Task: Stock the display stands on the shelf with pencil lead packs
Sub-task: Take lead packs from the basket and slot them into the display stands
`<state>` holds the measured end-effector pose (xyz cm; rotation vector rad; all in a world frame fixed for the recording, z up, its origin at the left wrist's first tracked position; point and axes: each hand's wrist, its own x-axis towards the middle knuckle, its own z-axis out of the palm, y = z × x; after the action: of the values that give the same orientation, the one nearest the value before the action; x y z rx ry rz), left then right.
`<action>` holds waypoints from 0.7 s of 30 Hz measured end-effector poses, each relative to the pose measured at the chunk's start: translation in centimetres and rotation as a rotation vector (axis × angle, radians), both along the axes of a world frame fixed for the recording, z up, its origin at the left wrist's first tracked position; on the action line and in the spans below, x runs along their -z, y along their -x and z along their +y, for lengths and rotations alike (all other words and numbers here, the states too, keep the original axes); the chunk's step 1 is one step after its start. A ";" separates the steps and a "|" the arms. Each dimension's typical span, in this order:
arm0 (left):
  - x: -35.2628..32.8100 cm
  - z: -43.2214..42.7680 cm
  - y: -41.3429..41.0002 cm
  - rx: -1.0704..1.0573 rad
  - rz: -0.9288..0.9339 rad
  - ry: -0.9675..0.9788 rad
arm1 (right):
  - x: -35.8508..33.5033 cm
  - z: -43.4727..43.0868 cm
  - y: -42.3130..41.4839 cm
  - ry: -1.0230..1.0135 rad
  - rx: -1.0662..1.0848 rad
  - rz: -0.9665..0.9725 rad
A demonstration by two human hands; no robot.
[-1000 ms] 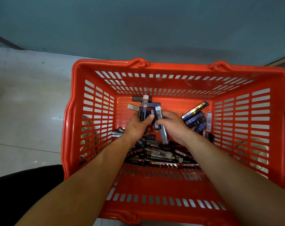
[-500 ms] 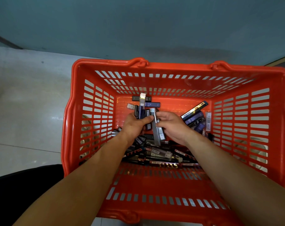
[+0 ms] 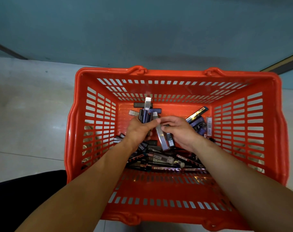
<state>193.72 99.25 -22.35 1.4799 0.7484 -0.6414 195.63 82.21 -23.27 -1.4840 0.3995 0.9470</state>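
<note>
Packs: slim dark and silver packs, heaped on the floor of the basket, at 6 o'clock from the hands.
Left hand: curled round an upright bundle.
Right hand: pinches a silver pack leaning toward 11 o'clock.

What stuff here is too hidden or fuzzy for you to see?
- Head view: shelf and display stands lie outside the frame.
- Count of the bundle of packs in the left hand: fingers cover it.
- Print on the silver pack in the right hand: too small, blurred.
- Bottom of the pile in the basket: under both arms and upper packs.
- Dark shape, lower left: cut by the edge.
</note>
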 end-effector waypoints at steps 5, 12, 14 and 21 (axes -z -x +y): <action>-2.8 -0.6 -0.2 -0.003 -0.067 0.048 | -3.3 -0.3 -0.6 -0.045 0.029 -0.048; -8.7 -0.9 -0.6 0.034 -0.168 0.000 | -8.8 -0.7 -0.2 -0.065 0.012 -0.157; -11.1 -0.8 -0.8 0.105 -0.223 -0.011 | -10.8 -0.8 0.2 -0.056 0.004 -0.199; -20.3 -0.1 -0.9 0.190 -0.431 -0.120 | -20.5 -1.3 1.2 0.077 -0.001 -0.423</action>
<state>194.65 99.15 -2.03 1.7388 0.3187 -0.3998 194.46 80.87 -2.82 -1.7054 0.1270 0.6001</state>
